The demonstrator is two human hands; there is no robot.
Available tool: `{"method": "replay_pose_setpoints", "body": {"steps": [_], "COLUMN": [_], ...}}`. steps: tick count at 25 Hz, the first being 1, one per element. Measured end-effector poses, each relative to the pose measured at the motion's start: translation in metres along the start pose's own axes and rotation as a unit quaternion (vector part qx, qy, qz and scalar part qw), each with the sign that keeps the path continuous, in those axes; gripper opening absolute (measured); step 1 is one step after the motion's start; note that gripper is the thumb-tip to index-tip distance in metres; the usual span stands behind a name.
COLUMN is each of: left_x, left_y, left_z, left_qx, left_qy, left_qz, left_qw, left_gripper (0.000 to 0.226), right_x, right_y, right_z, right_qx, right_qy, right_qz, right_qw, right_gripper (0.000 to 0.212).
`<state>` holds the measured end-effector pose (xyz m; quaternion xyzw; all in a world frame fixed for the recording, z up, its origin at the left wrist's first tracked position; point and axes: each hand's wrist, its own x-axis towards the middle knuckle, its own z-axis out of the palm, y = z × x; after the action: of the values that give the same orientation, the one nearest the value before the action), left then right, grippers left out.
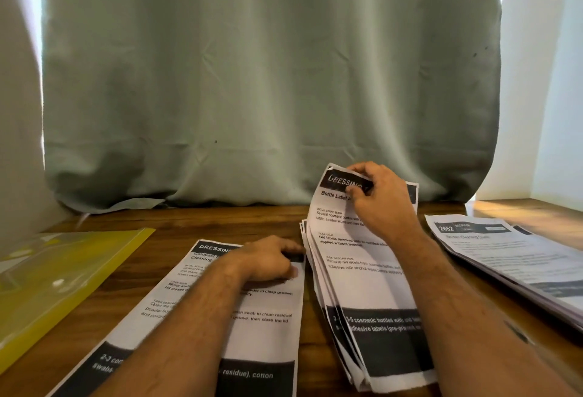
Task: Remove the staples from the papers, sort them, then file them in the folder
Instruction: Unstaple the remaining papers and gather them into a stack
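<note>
My right hand (383, 199) pinched the top sheet (356, 239) of the middle stack at centre right, lifting its far end; my left hand (268, 259) rested with curled fingers on the single sheet (262, 327) at lower centre.

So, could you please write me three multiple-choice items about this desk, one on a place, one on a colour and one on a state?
1. Where is the folder?
A. left of the papers
B. under the right stack
C. against the curtain

2. What colour is the folder?
A. blue
B. yellow
C. red

3. What is the right hand doing?
A. resting open on the table
B. pinching the top edge of the middle stack's top sheet
C. holding the folder

Answers:
1 A, it lies at the table's left edge.
2 B, its plastic is clearly yellow.
3 B, thumb and fingers close on the sheet's header, while the left hand presses the left sheet.
</note>
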<state>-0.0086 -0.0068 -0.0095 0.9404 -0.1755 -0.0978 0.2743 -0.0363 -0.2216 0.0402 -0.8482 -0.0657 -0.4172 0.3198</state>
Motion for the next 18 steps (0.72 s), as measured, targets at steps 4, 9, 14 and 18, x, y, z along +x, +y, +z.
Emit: {"method": "replay_pose_setpoints", "body": {"steps": [4,9,14,18], "left_x": [0.003,0.005,0.019,0.030], "left_y": [-0.007,-0.002,0.014,0.040], "left_z": [-0.003,-0.009,-0.005,0.011], "left_qx": [-0.080,-0.031,0.034,-0.038], "left_qy": [-0.040,-0.004,0.090,0.207], "left_qz": [-0.010,-0.002,-0.024,-0.046], "left_qw": [0.996,1.000,0.995,0.977], "left_gripper": [0.065,0.053,0.045,0.022], "right_x": [-0.007,-0.004,-0.019,-0.026], "right_y": [0.000,-0.007,0.025,0.039], "right_z": [0.001,-0.011,-0.022,-0.009], "right_qx": [-0.007,0.019,-0.007,-0.012], "right_qy": [-0.046,-0.086,-0.080,-0.128], "right_qz": [0.026,0.034,0.028,0.067], "right_qw": [0.999,0.995,0.996,0.989], "right_gripper": [0.019,0.017,0.017,0.022]}}
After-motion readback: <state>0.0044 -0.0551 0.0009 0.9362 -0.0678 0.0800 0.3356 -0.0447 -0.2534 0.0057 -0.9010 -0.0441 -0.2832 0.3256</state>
